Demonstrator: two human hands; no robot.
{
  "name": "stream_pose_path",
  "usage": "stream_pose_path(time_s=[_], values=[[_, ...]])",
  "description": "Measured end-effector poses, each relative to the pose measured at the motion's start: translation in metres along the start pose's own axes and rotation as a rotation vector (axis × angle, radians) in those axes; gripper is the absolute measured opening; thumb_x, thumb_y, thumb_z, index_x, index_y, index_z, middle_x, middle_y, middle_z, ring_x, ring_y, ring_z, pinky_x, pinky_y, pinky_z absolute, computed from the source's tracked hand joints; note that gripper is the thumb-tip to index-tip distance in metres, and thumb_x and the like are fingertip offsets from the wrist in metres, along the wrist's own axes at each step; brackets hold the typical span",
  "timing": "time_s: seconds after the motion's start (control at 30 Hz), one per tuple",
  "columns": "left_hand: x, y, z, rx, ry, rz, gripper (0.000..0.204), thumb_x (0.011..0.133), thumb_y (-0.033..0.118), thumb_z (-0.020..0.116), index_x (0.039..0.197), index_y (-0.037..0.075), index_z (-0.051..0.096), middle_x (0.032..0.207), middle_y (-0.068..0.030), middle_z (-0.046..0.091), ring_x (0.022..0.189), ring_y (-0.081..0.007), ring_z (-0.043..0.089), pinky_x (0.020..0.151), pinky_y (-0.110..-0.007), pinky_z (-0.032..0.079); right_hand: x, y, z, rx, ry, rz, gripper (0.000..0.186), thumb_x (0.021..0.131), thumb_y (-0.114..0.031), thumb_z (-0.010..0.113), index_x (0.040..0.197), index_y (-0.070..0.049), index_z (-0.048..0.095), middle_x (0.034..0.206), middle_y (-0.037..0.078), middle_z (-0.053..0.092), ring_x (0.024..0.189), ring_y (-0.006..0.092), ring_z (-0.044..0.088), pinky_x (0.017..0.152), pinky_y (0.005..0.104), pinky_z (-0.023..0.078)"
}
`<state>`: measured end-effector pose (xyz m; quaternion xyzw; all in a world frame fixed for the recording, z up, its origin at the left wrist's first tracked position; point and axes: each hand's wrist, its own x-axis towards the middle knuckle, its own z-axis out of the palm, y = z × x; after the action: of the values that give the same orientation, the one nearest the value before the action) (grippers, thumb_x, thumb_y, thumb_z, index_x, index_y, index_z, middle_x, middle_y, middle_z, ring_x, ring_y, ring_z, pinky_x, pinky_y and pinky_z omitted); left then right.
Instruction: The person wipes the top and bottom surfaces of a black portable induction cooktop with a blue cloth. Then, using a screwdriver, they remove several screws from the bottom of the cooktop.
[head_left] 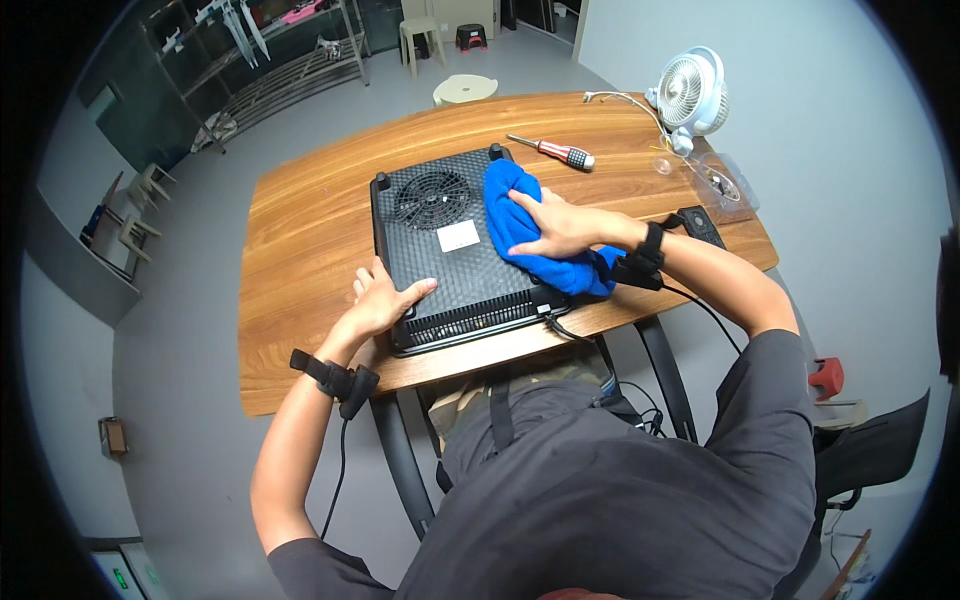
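A black appliance [430, 260] with a round vent, a white label and a slotted front edge lies bottom-up on the wooden table. My left hand [385, 300] grips its near left corner, thumb on the top. On its right side is a bunched blue cloth [565, 270], which my right hand [555, 225] grips from above, thumb and fingers pressed into it. A cable [560, 328] hangs by the front edge. A screwdriver [555, 150] with a chequered handle lies behind the cloth.
The wooden table [300, 230] holds a white fan [688, 92], a plastic container [725, 185] and a black device [702, 225] at its right. Stools [465, 88] and a metal rack [280, 95] stand beyond. A black chair [880, 450] is at lower right.
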<state>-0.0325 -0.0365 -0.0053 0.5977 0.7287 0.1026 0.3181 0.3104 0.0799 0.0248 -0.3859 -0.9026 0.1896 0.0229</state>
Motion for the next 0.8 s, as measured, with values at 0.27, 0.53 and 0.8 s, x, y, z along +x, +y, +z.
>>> stream_pose_path(time_s=[0.27,0.53,0.8], values=[[-0.002,-0.003,0.000,0.008,0.022,-0.005,0.140,0.076,0.081,0.074,0.157,-0.015,0.013,0.150,-0.0408,0.029,0.146,-0.0552,0.028,0.120,-0.061,0.030,-0.075,-0.051,-0.003,-0.069,-0.026,-0.230,0.113,0.083,-0.048,0.086,0.164,-0.002,0.023,0.150,0.048,0.029,0.143,0.0624,0.032,0.117,0.0617,0.038],[-0.005,0.006,-0.004,0.057,0.007,0.016,0.139,0.081,0.080,0.069,0.158,-0.020,0.012,0.151,-0.0420,0.029,0.146,-0.0537,0.030,0.122,-0.056,0.030,-0.069,-0.030,-0.007,-0.072,-0.071,-0.348,0.111,0.078,-0.038,0.091,0.166,-0.020,0.026,0.155,0.040,0.026,0.146,0.0603,0.030,0.116,0.0604,0.042],[-0.010,0.009,-0.007,0.044,-0.001,0.022,0.139,0.081,0.081,0.069,0.157,-0.020,0.013,0.150,-0.0428,0.030,0.146,-0.0540,0.030,0.121,-0.058,0.030,-0.070,-0.034,-0.021,-0.076,-0.189,-0.291,0.111,0.075,-0.026,0.093,0.165,-0.031,0.028,0.162,0.032,0.023,0.149,0.0536,0.033,0.119,0.0572,0.042]])
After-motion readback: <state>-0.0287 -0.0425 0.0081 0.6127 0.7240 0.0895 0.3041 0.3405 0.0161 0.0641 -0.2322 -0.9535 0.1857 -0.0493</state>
